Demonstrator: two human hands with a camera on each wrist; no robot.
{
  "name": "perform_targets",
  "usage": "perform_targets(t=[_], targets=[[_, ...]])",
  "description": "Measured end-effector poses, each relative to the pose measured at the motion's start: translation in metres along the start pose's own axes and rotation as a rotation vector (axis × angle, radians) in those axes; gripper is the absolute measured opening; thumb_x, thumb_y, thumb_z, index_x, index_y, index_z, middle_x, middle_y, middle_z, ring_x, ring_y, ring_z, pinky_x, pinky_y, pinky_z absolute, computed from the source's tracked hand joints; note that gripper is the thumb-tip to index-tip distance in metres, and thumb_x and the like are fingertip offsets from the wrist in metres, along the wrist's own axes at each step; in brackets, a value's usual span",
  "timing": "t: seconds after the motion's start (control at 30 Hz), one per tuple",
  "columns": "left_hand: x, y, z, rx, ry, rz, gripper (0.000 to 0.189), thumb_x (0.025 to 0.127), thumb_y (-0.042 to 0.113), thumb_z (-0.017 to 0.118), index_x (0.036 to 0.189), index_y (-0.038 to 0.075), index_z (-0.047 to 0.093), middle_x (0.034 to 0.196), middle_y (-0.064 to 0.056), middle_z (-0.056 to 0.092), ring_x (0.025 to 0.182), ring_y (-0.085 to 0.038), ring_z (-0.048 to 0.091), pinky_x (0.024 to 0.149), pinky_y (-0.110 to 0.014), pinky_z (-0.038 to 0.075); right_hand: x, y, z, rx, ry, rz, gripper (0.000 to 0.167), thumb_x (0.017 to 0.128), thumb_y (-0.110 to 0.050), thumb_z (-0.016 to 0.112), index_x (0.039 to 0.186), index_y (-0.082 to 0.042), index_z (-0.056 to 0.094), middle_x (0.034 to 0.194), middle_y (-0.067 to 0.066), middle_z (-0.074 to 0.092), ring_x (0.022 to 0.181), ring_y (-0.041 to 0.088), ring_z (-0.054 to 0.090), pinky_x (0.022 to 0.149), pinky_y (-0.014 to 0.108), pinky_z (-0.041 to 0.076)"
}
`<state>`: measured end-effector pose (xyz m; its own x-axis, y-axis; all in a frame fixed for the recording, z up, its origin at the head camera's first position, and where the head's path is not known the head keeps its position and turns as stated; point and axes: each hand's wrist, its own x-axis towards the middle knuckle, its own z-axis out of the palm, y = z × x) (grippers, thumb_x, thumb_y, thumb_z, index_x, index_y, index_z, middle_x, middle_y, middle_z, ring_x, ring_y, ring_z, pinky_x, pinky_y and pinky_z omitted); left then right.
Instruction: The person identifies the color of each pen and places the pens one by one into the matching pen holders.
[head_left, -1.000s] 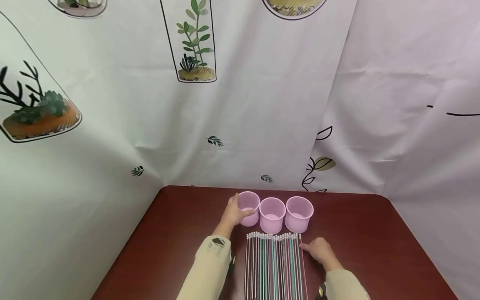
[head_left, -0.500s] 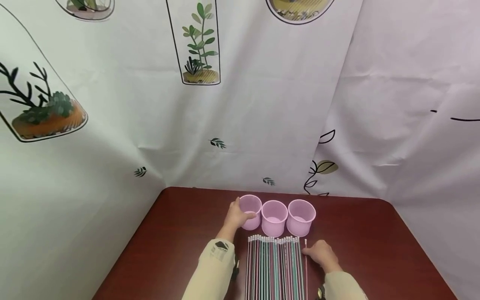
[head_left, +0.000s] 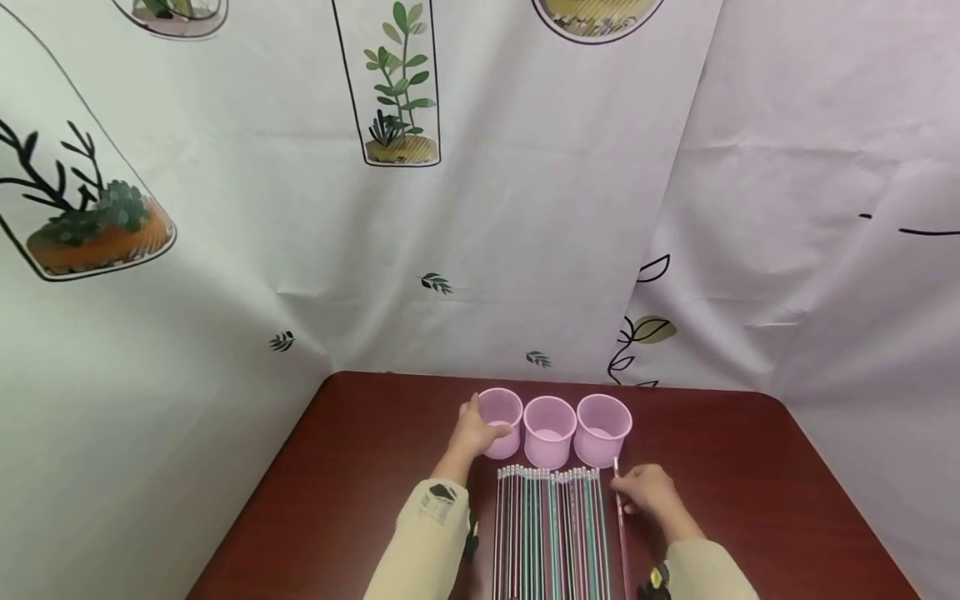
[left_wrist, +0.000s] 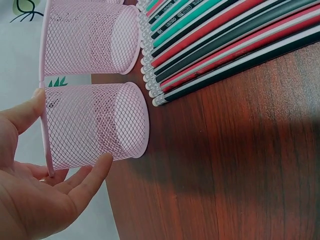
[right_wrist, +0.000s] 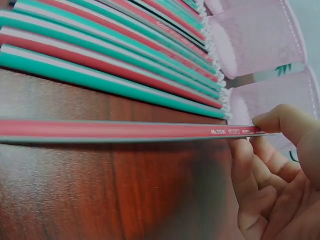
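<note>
Three pink mesh pencil cups stand side by side at the back of the table: the left cup (head_left: 501,417), the middle cup (head_left: 549,433) and the right cup (head_left: 602,432). My left hand (head_left: 472,432) grips the left cup, thumb at its rim and fingers around its side, as the left wrist view shows. Between thumb and fingers my right hand (head_left: 651,492) pinches a red pencil (right_wrist: 150,131) near its eraser end, to the right of the row. Several striped pencils (head_left: 551,533) in red, green and black lie parallel before the cups, erasers toward them.
The dark red wooden table (head_left: 375,467) extends to both sides of the pencils. Behind it hangs a white cloth (head_left: 525,250) printed with plants.
My right hand has drawn the red pencil away from the row's right edge and raised its eraser end. My left hand has stayed on the left cup.
</note>
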<state>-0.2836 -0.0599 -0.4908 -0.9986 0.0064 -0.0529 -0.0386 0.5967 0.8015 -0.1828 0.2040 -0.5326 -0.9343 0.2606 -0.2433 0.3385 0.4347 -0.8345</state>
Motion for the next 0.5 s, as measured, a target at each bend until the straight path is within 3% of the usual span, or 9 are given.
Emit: perform_targets(t=[0.23,0.5], targets=[[0.0,0.003,0.0,-0.026,-0.004,-0.005,0.096,0.069,0.015,0.081,0.142,-0.007,0.023,0.138,-0.033,0.029,0.118,-0.048,0.041,0.098,-0.055,0.034,-0.006,-0.013,-0.007,0.096,-0.024,0.0,0.012,0.073,0.0,0.063,0.068,0.002,0.052,0.053,0.009,0.056,0.039,0.013,0.054,0.042,0.028,0.05],[0.0,-0.003,-0.002,-0.017,-0.039,0.026,0.096,0.07,0.017,0.08,0.143,-0.006,0.022,0.139,-0.032,0.029,0.121,-0.048,0.038,0.099,-0.056,0.032,-0.007,-0.022,-0.023,0.039,-0.033,-0.033,0.012,0.074,-0.004,0.066,0.074,0.002,0.056,0.06,0.008,0.058,0.043,0.015,0.057,0.044,0.027,0.049]])
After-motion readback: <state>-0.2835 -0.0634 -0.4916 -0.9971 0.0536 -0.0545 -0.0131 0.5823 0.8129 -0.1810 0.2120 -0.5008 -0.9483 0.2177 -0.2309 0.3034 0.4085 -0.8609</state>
